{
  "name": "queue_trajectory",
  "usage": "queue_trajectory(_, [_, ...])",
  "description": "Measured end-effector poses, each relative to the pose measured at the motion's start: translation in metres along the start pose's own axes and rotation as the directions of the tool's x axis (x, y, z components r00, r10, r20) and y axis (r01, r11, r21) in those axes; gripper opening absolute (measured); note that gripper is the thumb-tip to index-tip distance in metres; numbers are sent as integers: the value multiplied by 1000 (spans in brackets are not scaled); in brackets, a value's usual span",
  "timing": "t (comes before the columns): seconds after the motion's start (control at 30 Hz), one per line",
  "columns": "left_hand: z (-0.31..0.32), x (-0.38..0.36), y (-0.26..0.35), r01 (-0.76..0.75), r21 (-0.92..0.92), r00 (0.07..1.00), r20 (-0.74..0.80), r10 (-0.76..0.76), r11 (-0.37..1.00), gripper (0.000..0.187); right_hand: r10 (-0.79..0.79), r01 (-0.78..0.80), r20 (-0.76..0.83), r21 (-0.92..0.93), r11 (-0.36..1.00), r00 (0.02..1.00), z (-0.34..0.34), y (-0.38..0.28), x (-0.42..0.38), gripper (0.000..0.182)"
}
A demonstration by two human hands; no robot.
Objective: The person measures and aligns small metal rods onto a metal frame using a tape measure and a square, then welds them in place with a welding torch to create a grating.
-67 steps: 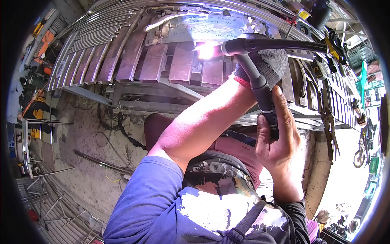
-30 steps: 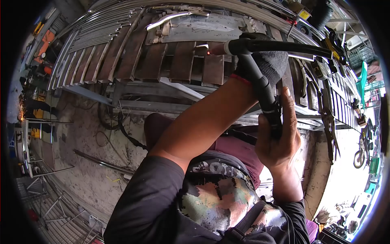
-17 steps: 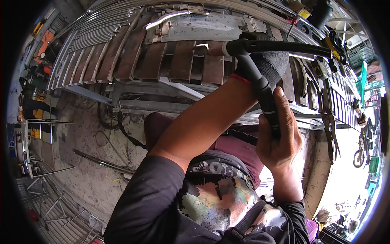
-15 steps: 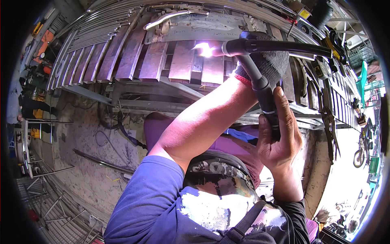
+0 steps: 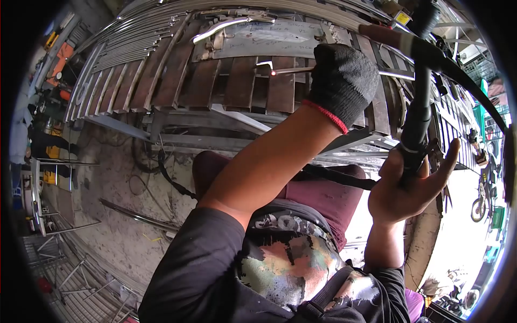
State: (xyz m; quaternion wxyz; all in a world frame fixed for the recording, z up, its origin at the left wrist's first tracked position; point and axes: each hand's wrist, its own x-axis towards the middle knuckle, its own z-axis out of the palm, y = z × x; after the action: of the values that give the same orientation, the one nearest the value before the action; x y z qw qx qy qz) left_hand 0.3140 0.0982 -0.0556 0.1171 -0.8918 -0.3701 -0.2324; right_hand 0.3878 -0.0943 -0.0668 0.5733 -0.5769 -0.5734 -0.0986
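Head view: our left hand (image 5: 344, 81), in a dark glove with a red cuff, is clenched on a thin metal rod (image 5: 294, 70); its fingertips are hidden. Rod sits over the front edge of the slatted bench (image 5: 240, 86), its left end glowing orange-red just beside a small bent bright strip (image 5: 265, 64). Can't tell if they touch. Our right hand (image 5: 401, 196), bare, grasps the torch (image 5: 418, 110) by its handle, one finger sticking out. Torch is raised by the bench's right end, well apart from the glowing tip; black cable (image 5: 482, 99) bends off right. Handwritten plate (image 5: 258, 49) lies behind the rod, curved bright bar (image 5: 223, 27) at its back left corner. Slim rods (image 5: 132, 48) in rows near the bench's left end.
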Motion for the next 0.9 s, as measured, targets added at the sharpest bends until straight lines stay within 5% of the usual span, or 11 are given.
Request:
queue_trajectory(0.23, [4,-4,0,-11,-9,998,-64,10,1000,18,112,-111,-45,25,993,993,-15,4,0,96])
queue_trajectory(0.37, [15,6,-12,-79,-8,974,-214,75,997,20,-24,22,-69,-41,999,997,-16,10,6,90])
queue_trajectory(0.47, [-11,37,-38,-107,-14,985,135,108,994,30,-53,49,-92,-44,998,994,-18,9,6,87])
queue_trajectory(0.67, [-3,54,-45,67,149,982,-184,-38,987,44,58,-54,-69,53,997,996,-21,1,3,92])
queue_trajectory(0.7, [5,45,-40,105,385,947,-321,27,917,65,81,-76,-58,76,994,995,-21,-1,2,92])
queue_trajectory(0.8, [24,28,-36,-75,284,834,-508,216,956,58,77,-73,-51,84,994,996,-23,0,3,92])
queue_trajectory(0.83, [31,22,-27,-9,301,952,-288,99,954,84,69,-65,-51,71,995,996,-24,1,4,92])
queue_trajectory(0.9, [38,20,-26,89,149,992,-106,-73,985,88,57,-55,-48,41,998,997,-26,3,5,92])
